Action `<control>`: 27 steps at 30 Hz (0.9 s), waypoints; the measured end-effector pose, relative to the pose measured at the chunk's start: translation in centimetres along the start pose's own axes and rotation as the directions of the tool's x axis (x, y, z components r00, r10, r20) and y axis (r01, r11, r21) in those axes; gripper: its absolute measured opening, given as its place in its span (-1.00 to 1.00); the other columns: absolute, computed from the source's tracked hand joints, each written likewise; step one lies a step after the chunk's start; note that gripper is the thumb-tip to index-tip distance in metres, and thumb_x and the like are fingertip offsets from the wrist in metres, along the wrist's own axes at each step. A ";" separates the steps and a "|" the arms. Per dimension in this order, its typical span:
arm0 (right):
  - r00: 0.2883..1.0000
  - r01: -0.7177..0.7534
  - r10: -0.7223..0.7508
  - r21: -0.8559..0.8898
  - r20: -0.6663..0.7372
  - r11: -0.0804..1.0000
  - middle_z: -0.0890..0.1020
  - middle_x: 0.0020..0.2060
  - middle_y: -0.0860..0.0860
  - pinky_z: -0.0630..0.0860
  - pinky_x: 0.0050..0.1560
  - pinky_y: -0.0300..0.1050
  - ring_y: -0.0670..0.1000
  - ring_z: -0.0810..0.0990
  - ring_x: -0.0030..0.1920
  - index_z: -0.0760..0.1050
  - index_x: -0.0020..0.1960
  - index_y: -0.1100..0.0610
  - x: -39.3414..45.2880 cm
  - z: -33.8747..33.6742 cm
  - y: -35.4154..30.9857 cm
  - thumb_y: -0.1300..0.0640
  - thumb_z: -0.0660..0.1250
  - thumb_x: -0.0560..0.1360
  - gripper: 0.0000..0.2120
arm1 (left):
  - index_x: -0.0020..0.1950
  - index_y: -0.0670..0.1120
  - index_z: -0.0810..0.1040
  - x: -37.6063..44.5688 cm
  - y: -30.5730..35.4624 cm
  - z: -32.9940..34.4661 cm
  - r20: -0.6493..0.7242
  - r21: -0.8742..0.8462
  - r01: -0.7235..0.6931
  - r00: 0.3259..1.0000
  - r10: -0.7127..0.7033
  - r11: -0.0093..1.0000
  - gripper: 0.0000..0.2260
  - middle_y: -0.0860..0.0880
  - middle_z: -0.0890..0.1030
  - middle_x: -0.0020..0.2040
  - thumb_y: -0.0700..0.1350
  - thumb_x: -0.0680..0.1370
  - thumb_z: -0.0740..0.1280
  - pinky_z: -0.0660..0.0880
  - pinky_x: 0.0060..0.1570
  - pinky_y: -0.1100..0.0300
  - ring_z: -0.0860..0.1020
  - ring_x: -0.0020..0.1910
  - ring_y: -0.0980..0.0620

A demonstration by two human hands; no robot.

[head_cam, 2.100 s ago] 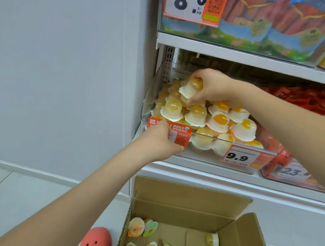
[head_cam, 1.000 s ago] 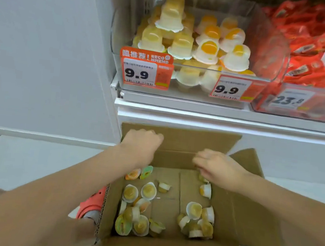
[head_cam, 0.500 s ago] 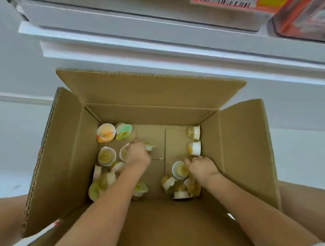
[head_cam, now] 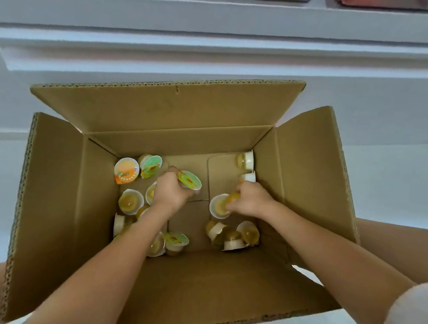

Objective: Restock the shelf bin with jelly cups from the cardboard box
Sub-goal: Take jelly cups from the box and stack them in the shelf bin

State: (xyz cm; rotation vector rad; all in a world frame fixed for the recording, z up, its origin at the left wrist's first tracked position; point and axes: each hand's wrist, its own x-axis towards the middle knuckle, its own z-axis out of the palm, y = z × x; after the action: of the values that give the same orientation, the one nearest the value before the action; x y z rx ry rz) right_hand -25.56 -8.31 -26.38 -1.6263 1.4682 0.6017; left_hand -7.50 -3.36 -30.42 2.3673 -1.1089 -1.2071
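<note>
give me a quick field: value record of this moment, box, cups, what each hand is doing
setting: cardboard box open on the floor below a white shelf base
box contents: loose jelly cups scattered on the bottom, some upright, some tipped
left hand: inside box, grip on a cup with a green lid
right hand: inside box, grip on a yellow cup beside a tipped cup
shelf bin: not in view
stage: picking up cups, none lifted out yet
</note>
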 end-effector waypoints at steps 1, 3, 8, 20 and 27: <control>0.995 -0.099 0.086 0.431 0.050 0.897 0.60 0.06 0.12 0.56 -0.09 -0.12 0.09 0.60 0.01 0.50 0.06 0.16 -0.6 -0.4 -0.8 -0.03 0.33 0.46 -0.70 | 0.12 -0.18 0.49 -0.6 0.6 -1.3 0.022 -0.015 -0.037 0.999 0.037 0.999 -0.52 -0.06 0.59 -0.09 -0.10 0.30 0.58 0.40 -0.18 0.22 0.56 -0.07 -0.03; 0.968 -0.249 0.055 0.907 0.245 0.340 0.58 0.14 0.17 0.60 -0.03 -0.06 0.09 0.61 -0.01 0.47 0.17 0.17 -2.3 -1.4 -2.3 -0.03 0.27 0.52 -0.68 | 0.12 -0.14 0.46 -2.0 2.2 -4.1 0.080 -0.015 -0.125 0.989 0.126 0.992 -0.49 -0.01 0.55 -0.13 -0.10 0.28 0.60 0.37 -0.25 0.26 0.54 -0.10 0.01; 0.964 -0.161 -0.219 0.987 0.153 -0.019 0.59 0.08 0.20 0.62 -0.09 -0.10 0.10 0.62 -0.06 0.43 0.30 0.18 -7.6 -4.8 -5.0 0.07 0.23 0.56 -0.65 | 0.08 -0.10 0.52 -7.1 6.4 -11.1 0.166 -0.067 -0.305 0.936 0.312 0.950 -0.51 0.02 0.58 -0.11 -0.08 0.23 0.62 0.43 -0.23 0.33 0.53 -0.21 0.16; 0.946 0.269 -0.262 0.914 -0.192 0.303 0.60 -0.11 0.09 0.58 -0.04 -0.08 0.03 0.60 -0.15 0.48 0.05 0.11 -18.0 -13.4 -7.2 0.05 0.23 0.58 -0.85 | 0.17 -0.13 0.40 -17.4 13.1 -22.0 -0.103 -0.299 -0.438 0.898 0.428 0.848 -0.45 0.00 0.62 -0.02 -0.21 0.28 0.58 0.50 -0.04 0.30 0.59 -0.01 0.06; 0.973 -0.225 0.051 0.869 0.227 0.441 0.59 -0.26 0.11 0.48 -0.35 -0.20 0.02 0.51 -0.31 0.45 0.04 0.17 -9.3 -7.6 -3.1 -0.04 0.21 0.54 -0.73 | 0.17 -0.08 0.44 -16.1 12.4 -21.1 -0.051 -0.377 -0.364 0.926 0.374 0.851 -0.42 -0.05 0.61 0.09 -0.33 0.25 0.57 0.50 0.00 0.25 0.58 0.04 -0.01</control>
State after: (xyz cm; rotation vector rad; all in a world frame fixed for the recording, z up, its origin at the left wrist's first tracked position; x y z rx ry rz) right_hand -25.77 -9.56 -13.98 -0.5750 1.4088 -0.0318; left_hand -3.32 -2.15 -1.38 1.7554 -1.1476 -1.1832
